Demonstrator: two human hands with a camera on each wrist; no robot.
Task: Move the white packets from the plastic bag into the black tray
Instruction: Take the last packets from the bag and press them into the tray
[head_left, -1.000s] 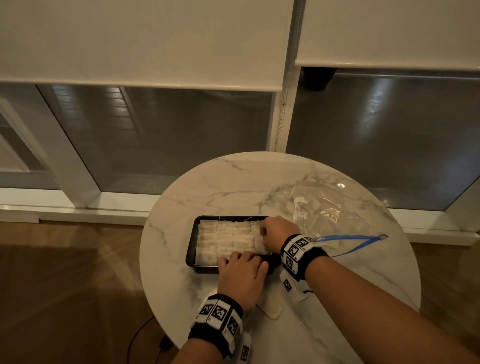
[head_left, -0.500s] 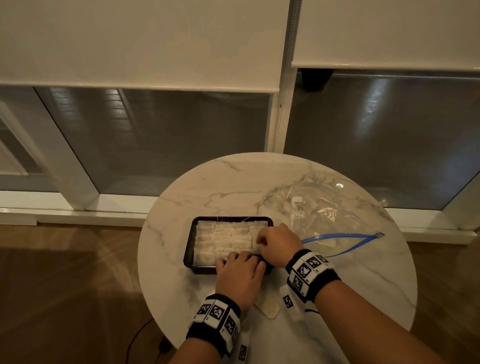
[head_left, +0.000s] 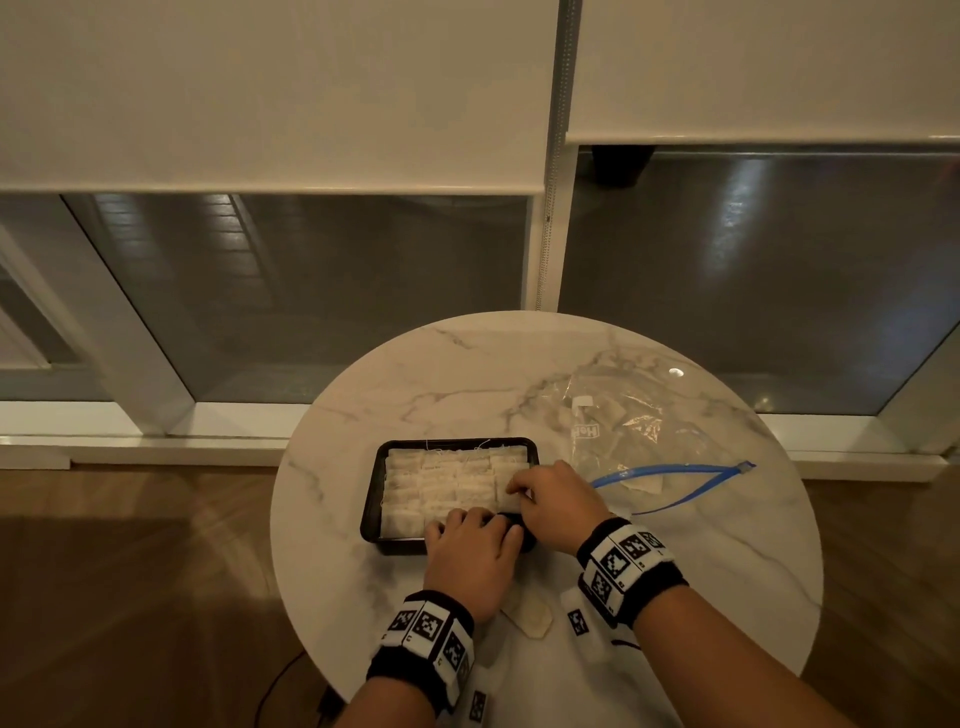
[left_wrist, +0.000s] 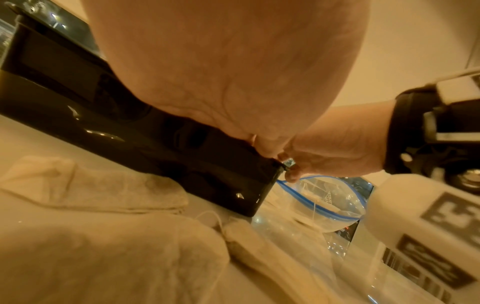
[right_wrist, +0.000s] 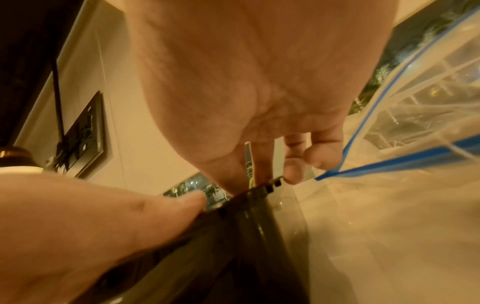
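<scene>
The black tray (head_left: 373, 493) sits mid-table, filled with rows of white packets (head_left: 441, 480). My left hand (head_left: 467, 522) is at the tray's near edge, its fingers curled over the rim; the left wrist view shows the palm (left_wrist: 221, 72) above the tray wall (left_wrist: 78, 92). At the near right corner my right hand (head_left: 519, 493) has curled fingers on a white packet (head_left: 506, 503), pointing down past the rim (right_wrist: 270, 185). The clear plastic bag (head_left: 639, 431) with a blue zip (head_left: 675, 470) lies to the right, a few packets inside.
A loose white packet (head_left: 532, 616) lies on the marble table (head_left: 727, 545) between my wrists, and more lie by the tray's near wall (left_wrist: 91, 185). The round table's edge curves close on both sides. Windows and blinds stand behind.
My right hand has slid from the tray's far right part toward me, to the near right corner. The left hand has stayed at the near rim.
</scene>
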